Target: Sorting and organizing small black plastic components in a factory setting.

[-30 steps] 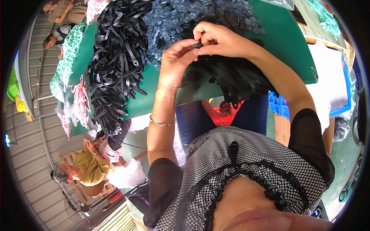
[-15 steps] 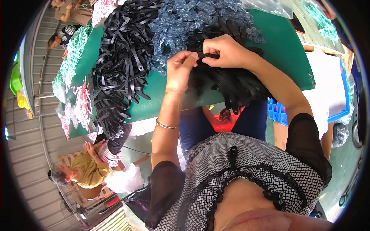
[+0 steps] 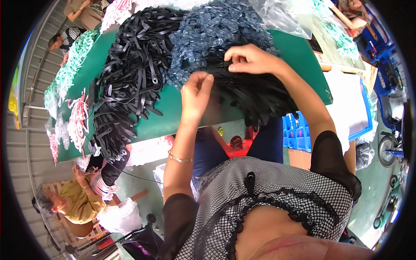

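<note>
My left hand (image 3: 194,96) is over the near side of the green table, thumb and fingertips pressed together; what they hold, if anything, is too small to make out. To the right, my right hand (image 3: 251,60) hovers above a bundle of black straps (image 3: 260,93), its thumb and forefinger apart with nothing visible between them. The straps lie across the table, their ends hanging over its near edge. Beyond the hands rises a heap of translucent grey-blue plastic buckles (image 3: 216,26). Left of it, a long pile of loose black straps (image 3: 138,65) runs down to the table's edge.
The green table (image 3: 299,56) carries clear plastic bags (image 3: 281,17) at the back. Blue trays (image 3: 297,130) stand at the right. Red-and-white straps (image 3: 78,115) and mint-green straps (image 3: 80,56) lie at the left. A co-worker (image 3: 80,199) sits lower left; others are farther off.
My hands have drawn apart; the small black piece held between them is no longer visible there. The right thumb and forefinger have opened. The whole view has shifted slightly.
</note>
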A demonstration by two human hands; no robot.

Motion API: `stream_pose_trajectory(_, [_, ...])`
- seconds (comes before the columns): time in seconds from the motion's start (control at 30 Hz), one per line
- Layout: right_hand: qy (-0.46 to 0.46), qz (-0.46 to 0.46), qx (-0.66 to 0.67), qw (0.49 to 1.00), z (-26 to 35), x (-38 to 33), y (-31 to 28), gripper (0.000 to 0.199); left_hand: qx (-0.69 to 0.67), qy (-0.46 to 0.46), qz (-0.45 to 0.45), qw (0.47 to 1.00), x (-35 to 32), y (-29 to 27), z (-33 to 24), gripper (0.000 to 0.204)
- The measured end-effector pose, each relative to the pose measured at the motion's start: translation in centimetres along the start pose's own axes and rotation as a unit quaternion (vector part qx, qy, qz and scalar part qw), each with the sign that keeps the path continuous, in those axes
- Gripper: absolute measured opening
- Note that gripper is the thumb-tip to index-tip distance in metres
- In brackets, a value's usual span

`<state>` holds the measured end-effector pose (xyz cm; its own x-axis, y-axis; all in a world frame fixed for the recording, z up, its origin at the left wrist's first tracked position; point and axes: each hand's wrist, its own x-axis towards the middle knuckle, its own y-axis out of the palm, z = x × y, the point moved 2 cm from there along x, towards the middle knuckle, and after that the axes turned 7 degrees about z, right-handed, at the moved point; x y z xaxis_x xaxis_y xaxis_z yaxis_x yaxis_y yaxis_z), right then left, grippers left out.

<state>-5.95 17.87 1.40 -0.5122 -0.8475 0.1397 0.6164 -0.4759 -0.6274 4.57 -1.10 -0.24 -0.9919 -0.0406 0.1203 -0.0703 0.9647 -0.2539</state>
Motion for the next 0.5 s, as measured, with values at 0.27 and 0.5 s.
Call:
stream_pose_trajectory(0.27, [0.081, -0.012, -0.217, 0.973, -0.1, -2.3, -1.8, 0.028, -0.038, -0.049, 0.154, 0.986, -4.5, 3.0, 0.3, 0.043])
stream_pose_trajectory(0.5, [0.178, -0.143, -0.312, 0.922, 1.2, -6.4, 1.5, 0.043, 0.009, -0.055, 0.124, 0.991, -4.5, 3.7, 0.2, 0.058])
